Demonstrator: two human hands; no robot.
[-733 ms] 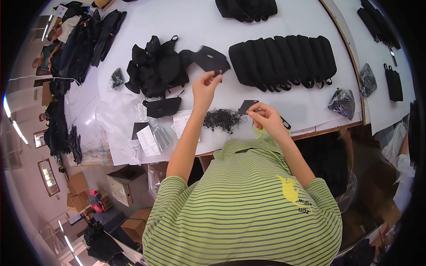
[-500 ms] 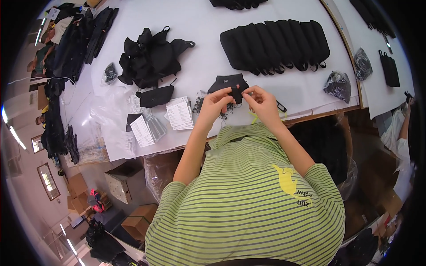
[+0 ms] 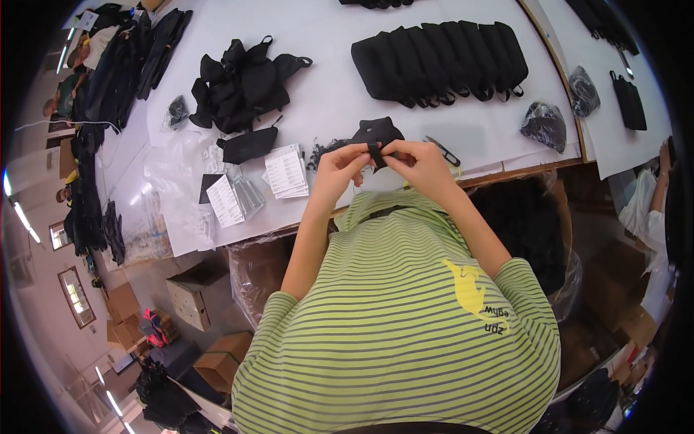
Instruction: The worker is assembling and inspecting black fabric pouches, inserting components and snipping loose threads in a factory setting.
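Observation:
Fingertips of my left hand [image 3: 340, 172] and my right hand [image 3: 418, 168] meet at the near edge of the table, both pinching a short black fabric strap [image 3: 375, 155] between them. It seems to belong to the small black pouch [image 3: 379, 130] lying just beyond, though my fingers partly hide the join. Right of my right hand lies a dark pair of thread snips [image 3: 444, 151]. Left of the pouch is a small heap of thin black cords [image 3: 329, 150]. White printed cards [image 3: 285, 172] lie beside my left hand.
A row of overlapping black pouches [image 3: 441, 61] lies at the far right. A loose black pile [image 3: 246, 87] and a single pouch [image 3: 248, 145] are at left, near clear plastic bags [image 3: 173, 177]. More cards [image 3: 225, 200] lie near the edge. A plastic-wrapped bundle [image 3: 543, 126] sits at right.
Both hands have drawn closer together around the strap, which is now bent between the fingertips. More of the snips shows beside my right hand. The whole view has shifted slightly.

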